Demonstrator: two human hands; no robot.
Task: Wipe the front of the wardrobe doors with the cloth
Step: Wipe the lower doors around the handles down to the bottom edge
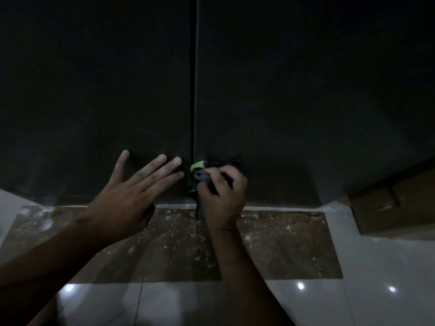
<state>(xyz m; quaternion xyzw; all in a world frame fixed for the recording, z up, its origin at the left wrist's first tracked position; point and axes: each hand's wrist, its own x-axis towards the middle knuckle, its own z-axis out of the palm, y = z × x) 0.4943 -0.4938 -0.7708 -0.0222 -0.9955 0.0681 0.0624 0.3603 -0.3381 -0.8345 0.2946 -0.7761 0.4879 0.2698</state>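
Two forearms reach out over glossy white floor tiles (353,290), where ceiling lights show as bright spots. They cross a brown speckled strip (176,250) of flooring, dusted with pale flecks, that runs along the foot of the wardrobe. Of the two hands, the left hand (127,189) is wide open, fingers straight and fanned, its tips at or just short of the left door (94,90) beside the central gap (194,90). Whether they touch the panel cannot be told in this dim light, though the pose suggests bracing the door so it does not give under pressure. The right hand (222,196) is closed round the cloth (203,175), a dark bunched rag with a bright green edge poking out above the fingers. It holds the cloth low against the right door (306,90), just beside the gap and a little above the bottom edge. A dark strip below the fist may be a hanging end of it. The bunched grip looks chosen to put firm pressure on a small patch. Judging by this position, the wiping is at the lowest part of the doors near the seam. The tall dark panels above show faint dusty smears, so much of the surface seems left to do. A cardboard box (395,201) stands on the floor to the right, close to the right door's lower corner.
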